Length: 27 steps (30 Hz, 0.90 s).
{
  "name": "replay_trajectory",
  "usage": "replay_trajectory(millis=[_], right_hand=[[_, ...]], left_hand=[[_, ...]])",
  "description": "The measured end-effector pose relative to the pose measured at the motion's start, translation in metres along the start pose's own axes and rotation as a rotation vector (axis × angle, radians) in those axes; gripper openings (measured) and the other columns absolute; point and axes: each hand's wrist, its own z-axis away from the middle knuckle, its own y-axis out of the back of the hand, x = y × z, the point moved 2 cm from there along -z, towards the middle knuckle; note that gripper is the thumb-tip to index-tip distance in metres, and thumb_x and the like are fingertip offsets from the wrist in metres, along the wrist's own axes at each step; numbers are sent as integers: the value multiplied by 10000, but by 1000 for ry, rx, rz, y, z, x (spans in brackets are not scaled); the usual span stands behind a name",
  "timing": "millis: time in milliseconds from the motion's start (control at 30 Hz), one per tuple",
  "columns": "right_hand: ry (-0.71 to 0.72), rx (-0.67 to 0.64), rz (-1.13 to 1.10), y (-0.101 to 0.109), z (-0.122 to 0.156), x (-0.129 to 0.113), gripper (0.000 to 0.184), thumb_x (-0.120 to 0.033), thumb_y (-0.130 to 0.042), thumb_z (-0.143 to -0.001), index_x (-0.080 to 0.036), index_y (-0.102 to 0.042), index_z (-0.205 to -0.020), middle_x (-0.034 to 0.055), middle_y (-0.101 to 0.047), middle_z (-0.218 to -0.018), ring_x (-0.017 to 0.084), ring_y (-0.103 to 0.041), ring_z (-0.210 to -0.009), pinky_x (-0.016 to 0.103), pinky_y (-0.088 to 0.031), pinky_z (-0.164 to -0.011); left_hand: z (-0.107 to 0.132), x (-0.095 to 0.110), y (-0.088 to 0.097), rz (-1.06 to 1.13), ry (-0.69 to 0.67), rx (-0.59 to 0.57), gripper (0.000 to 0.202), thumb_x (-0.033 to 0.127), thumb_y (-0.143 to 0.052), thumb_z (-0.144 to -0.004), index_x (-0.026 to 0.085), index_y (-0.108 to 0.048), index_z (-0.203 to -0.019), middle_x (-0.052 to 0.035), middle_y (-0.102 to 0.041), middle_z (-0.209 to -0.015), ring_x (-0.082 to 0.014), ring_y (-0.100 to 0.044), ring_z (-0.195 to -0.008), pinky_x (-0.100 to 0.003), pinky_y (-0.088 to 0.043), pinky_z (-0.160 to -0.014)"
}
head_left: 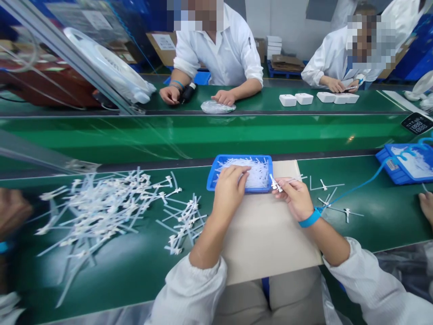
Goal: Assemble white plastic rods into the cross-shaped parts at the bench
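My left hand (232,185) is over the near-left part of a shallow blue tray (211,179) filled with short, thin whitish strips or tubes (259,174). Its thumb and fingertips are close together; whatever they pinch is too small to make out. To the right of that tray, my right hand (292,194) grips small white plastic fittings (275,184) between thumb and fingers. A blue wristband (310,218) circles my right wrist, with a coiled blue cord running from it. Both hands are above a beige cardboard sheet (267,234).
A large pile of white fittings with pale tubes (104,212) covers the left of the green table, beside a smaller pile (185,221). Several loose pieces (347,212) lie right. Another blue tray (394,169) stands far right. Co-workers' hands (223,97) are across the green divider.
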Motion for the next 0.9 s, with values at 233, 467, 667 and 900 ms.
replay_trajectory(millis=[233,467,667,900], right_hand=[[-43,11,-86,-1,-1,-3,432,-560,-957,-735,-182,-850,-914,79,-806,-878,181,-753,-746,274,-624,-628],[-63,-70,-176,-5,2,-8,434,-567,-986,-704,-202,-871,-910,68,-815,-916,170,-766,-802,241,-640,-674],[-30,-169,-170,-9,8,-13,362,-537,-963,-756,-230,-879,-927,106,-804,-1265,173,-776,-836,284,-656,-719],[-13,-174,-95,-6,5,-9,380,-542,-954,-766,-201,-880,-917,91,-833,-901,200,-761,-759,297,-642,-660]], left_hand=[[-3,21,14,209,82,181,188,267,-635,-1031,213,-801,-1102,-80,-783,-1095,-232,-714,-1045,-328,-573,-908],[-6,8,16,696,448,400,190,258,-835,-844,182,-818,-1017,-41,-782,-941,-170,-737,-866,-284,-613,-836],[0,23,-1,888,469,149,177,276,-883,-796,172,-809,-918,-48,-779,-915,-160,-735,-784,-277,-629,-771],[5,44,-7,774,239,-99,139,319,-789,-922,184,-814,-939,-84,-780,-981,-194,-736,-854,-305,-622,-799]])
